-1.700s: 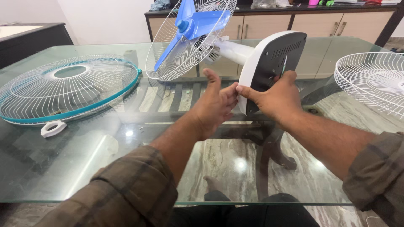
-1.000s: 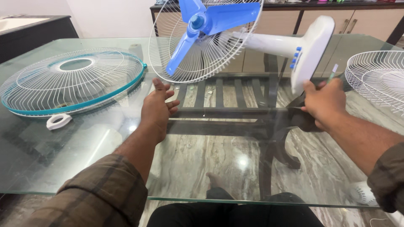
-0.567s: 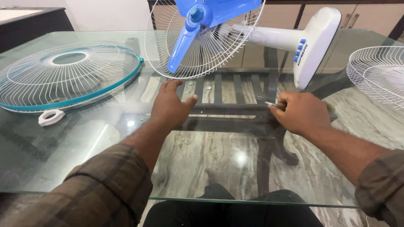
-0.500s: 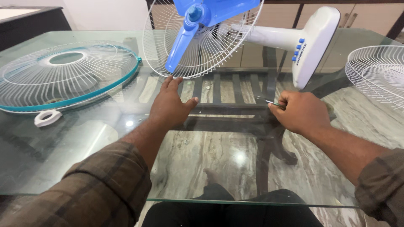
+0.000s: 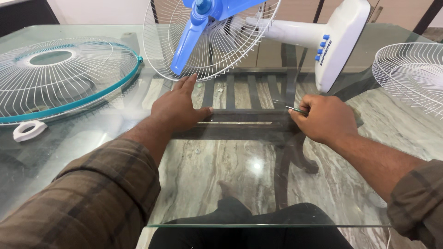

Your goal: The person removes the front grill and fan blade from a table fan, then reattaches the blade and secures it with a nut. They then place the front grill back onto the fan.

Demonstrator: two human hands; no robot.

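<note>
While the fan [image 5: 258,32] lies tipped on the glass bench [image 5: 92,152], right hand [image 5: 323,119] just below its white base, closed around a thin tool [image 5: 296,109], left hand [image 5: 177,105] flat, released, fingers touching the fan's wire cage.

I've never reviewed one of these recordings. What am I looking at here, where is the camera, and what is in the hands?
The camera sits on a person's head and looks down at their own two bare hands over a glass table. The left hand is open, palm down, fingertips near small bits on the glass. The right hand is closed around a thin screwdriver. A table fan lies on its side, blue blades exposed in its rear grille. A teal-rimmed front grille and white ring lie left; another white grille lies right.
</note>
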